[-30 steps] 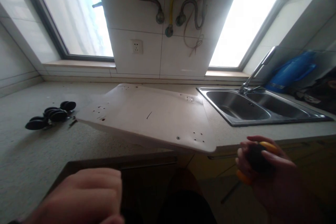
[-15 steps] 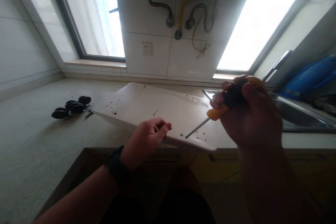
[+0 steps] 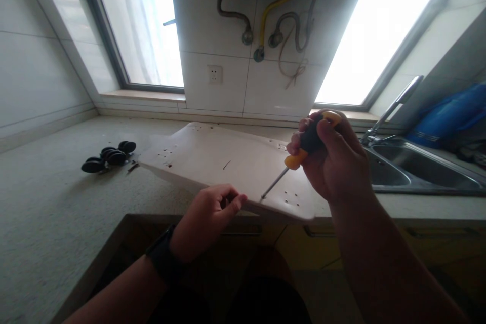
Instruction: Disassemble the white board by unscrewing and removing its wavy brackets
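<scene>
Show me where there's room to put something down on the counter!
The counter is bare left of and in front of the black wheels. It's crowded along the near edge of the white board, by the left hand and the screwdriver in the right hand.

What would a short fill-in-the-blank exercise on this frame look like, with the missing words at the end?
1. The right hand grips a ____ with a black-and-yellow handle.
2. Of the near and far edges of the white panel, the left hand is at the ____ one.
3. Seen from the camera, the black wheels lie to the ____ of the panel.
4. The metal faucet stands at the two-bowl ____.

Missing words: screwdriver; near; left; sink.
</scene>
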The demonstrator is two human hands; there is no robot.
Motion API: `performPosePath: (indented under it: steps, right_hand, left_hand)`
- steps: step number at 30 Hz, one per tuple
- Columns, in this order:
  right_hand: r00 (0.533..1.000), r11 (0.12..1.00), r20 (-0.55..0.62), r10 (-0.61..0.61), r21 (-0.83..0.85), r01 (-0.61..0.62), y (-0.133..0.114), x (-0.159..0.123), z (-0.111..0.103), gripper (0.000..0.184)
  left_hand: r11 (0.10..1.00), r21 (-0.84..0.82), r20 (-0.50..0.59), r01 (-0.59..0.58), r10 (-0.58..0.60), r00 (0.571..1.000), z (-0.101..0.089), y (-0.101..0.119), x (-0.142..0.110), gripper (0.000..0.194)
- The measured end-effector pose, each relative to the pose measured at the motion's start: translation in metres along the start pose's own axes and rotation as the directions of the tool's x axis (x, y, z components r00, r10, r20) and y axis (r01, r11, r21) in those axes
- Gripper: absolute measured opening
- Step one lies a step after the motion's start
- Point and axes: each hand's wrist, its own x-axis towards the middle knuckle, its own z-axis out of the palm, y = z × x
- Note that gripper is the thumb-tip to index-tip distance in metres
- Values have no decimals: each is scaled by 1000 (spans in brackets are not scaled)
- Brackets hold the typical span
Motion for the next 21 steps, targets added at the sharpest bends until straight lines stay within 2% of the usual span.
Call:
performPosePath:
  steps: [7, 11, 15, 18, 21]
  right_hand:
    - [999, 999, 41, 12, -41, -10, 5, 2, 0, 26]
    - [995, 976, 58, -78, -201, 88, 11, 7, 3, 25]
    - [978, 888, 118, -169, -412, 203, 5, 11, 8, 27]
    - [980, 842, 145, -135, -505, 191, -2, 13, 9, 31]
    - [987, 839, 116, -107, -521, 153, -5, 14, 9, 34]
  left_hand:
    - [998, 42, 18, -37, 36, 999, 1, 3, 0, 35]
    - [997, 69, 7, -22, 22, 1000, 0, 2, 3, 35]
    - [994, 108, 13, -30, 29, 999, 1, 3, 6, 32]
    - [991, 123, 30, -48, 44, 999, 0, 2, 5, 30]
    - [991, 122, 30, -54, 51, 998, -2, -1, 4, 27]
